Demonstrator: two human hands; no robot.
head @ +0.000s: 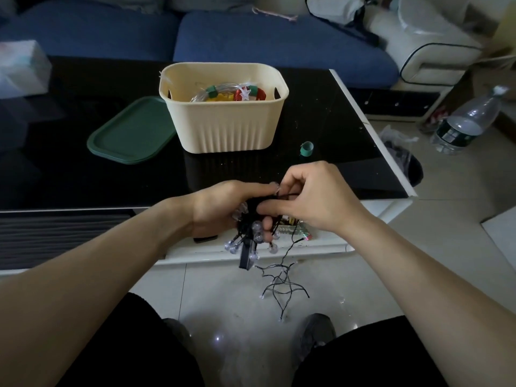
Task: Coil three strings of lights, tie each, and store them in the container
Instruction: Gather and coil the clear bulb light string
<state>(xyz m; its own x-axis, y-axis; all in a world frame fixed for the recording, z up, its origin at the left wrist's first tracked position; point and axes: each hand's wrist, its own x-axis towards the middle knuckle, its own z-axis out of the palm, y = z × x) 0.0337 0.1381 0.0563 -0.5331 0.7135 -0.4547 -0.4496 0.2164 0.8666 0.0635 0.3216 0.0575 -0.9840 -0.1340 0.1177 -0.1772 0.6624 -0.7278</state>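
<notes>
My left hand [223, 208] grips a partly wound bundle of black-wired string lights [248, 236] with clear bulbs, just in front of the table's near edge. My right hand [312, 196] pinches the black wire beside the bundle. The loose end of the string [279, 286] trails down onto the floor tiles between my knees. A cream ribbed container [223, 124] stands on the black table; inside lie coiled lights [220, 93] bound with green and red ties. A green tie roll [306, 148] sits to the right of the container.
A dark green lid [131, 135] lies left of the container on the black glass table [83, 174]. A blue sofa [251, 40] runs behind it. A plastic water bottle [466, 124] and a black bag [402, 155] are on the floor at right.
</notes>
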